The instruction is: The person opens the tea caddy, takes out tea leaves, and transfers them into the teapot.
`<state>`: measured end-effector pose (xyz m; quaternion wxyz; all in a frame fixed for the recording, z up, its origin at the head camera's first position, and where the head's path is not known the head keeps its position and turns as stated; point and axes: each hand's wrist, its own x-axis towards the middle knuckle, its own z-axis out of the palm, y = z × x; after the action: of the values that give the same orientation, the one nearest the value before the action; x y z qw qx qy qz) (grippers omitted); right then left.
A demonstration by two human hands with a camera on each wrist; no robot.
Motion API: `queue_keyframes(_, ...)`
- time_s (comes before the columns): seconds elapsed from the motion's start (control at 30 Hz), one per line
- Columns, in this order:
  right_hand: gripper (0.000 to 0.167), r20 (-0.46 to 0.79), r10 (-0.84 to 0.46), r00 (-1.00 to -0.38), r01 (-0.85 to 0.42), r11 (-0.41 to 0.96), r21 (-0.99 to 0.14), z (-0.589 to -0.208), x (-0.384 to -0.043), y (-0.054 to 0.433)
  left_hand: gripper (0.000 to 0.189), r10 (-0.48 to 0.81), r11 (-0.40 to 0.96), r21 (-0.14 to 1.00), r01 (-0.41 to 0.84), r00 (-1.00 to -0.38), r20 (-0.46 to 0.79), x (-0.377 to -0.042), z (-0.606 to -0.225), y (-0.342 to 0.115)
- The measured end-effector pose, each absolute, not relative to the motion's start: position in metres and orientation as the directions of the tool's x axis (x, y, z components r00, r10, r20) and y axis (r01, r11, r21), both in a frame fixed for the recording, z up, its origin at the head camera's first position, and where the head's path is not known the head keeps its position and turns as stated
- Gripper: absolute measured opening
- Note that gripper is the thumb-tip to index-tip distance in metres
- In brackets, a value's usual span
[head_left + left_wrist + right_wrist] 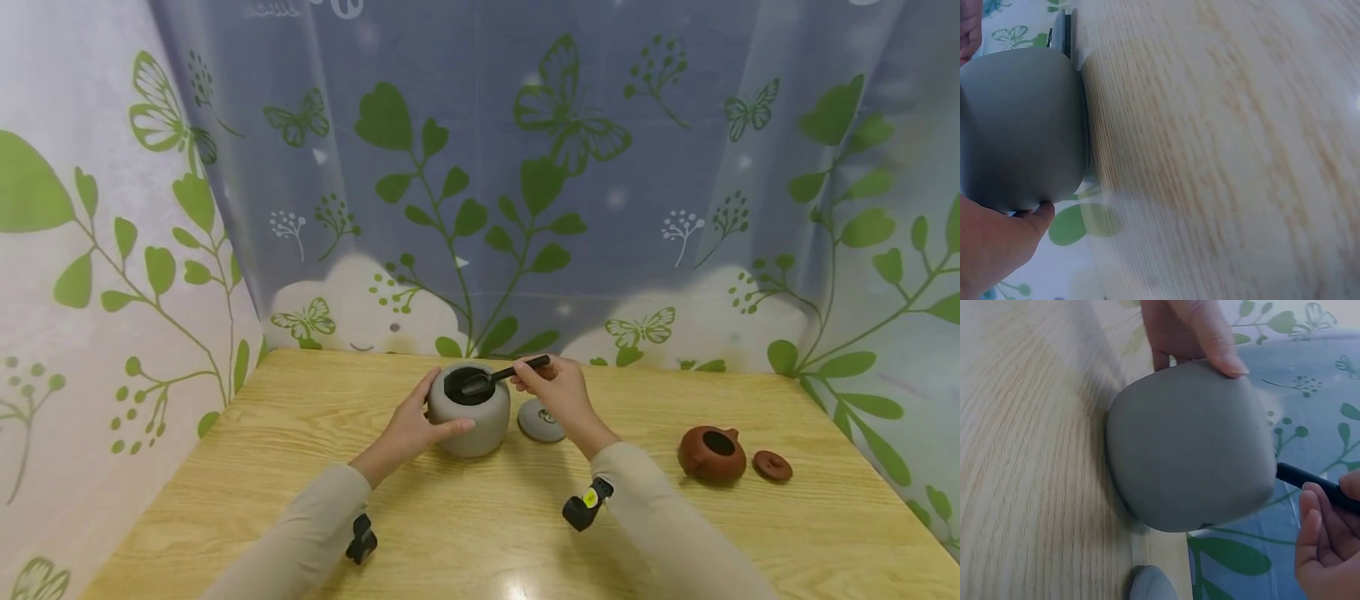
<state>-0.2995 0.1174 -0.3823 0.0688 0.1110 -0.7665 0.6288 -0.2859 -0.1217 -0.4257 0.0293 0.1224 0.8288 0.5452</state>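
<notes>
A round grey jar (483,429) stands upright on the wooden table, its wide dark mouth uncovered. My left hand (408,427) grips its left side, thumb across the front and fingers behind. Between thumb and fingers, my right hand (562,396) pinches the handle of a black spoon (517,370). The spoon's bowl is over the jar's mouth, inside the rim in the head view. From the right wrist, the spoon (1297,477) disappears behind the jar (1191,450). The left wrist view shows the jar's side (1029,125), with my thumb against it. The jar's contents look dark.
The jar's grey lid (538,423) lies right beside it, partly under my right hand. Farther right sits a reddish-brown teapot (701,467) with its top uncovered, and its small lid (772,467) next to it. A leaf-patterned curtain (480,208) hangs behind the table's far edge.
</notes>
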Motion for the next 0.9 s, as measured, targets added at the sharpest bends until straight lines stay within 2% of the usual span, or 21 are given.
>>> queue_keyframes(0.27, 0.017, 0.411, -0.117, -0.904, -0.418, 0.447, -0.791, -0.384, -0.304, 0.098, 0.108, 0.245, 0.376, 0.909, 0.181, -0.965, 0.091, -0.287, -0.427, -0.123)
queue_keyframes(0.4, 0.015, 0.446, -0.145, -0.883, -0.442, 0.573, -0.69, -0.387, -0.306, 0.091, 0.108, 0.241, 0.379, 0.908, 0.178, -0.966, 0.089, -0.287, -0.427, -0.123)
queue_keyframes(0.53, 0.014, 0.449, -0.199, -0.871, -0.466, 0.624, -0.627, -0.387, -0.307, 0.088, 0.108, 0.238, 0.38, 0.909, 0.17, -0.968, 0.081, -0.287, -0.427, -0.123)
queue_keyframes(0.63, 0.013, 0.417, -0.23, -0.879, -0.463, 0.621, -0.632, -0.385, -0.307, 0.087, 0.108, 0.24, 0.377, 0.91, 0.171, -0.967, 0.082, -0.286, -0.426, -0.123)
queue_keyframes(0.9, 0.016, 0.276, -0.25, -0.928, -0.37, 0.542, -0.754, -0.383, -0.306, 0.09, 0.107, 0.236, 0.382, 0.91, 0.163, -0.969, 0.074, -0.286, -0.426, -0.123)
